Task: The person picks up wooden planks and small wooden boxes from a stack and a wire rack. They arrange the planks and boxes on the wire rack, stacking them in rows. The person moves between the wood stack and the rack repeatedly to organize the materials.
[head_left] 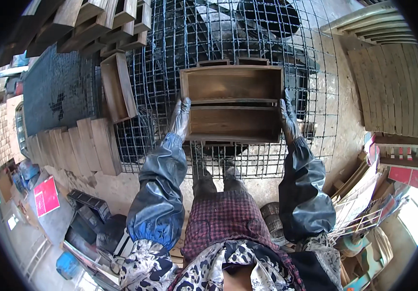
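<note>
Two open wooden boxes lie side by side over a black wire grid, their long sides nearly touching. Both have brown, stained-looking insides. My left hand, in a grey glove, presses against their left end with its fingers along the outer wall. At the right end, my right hand, gloved too, grips in the same way, so the pair sits between my palms. Parts of other wooden pieces show beyond the far box and under the near one. Dark blue and black sleeves cover my forearms.
Wooden boxes are stacked at the upper left, and a single box leans on the grid's left side. Upright boards stand lower left. Board panels line the right. Below the grid is a dark round opening.
</note>
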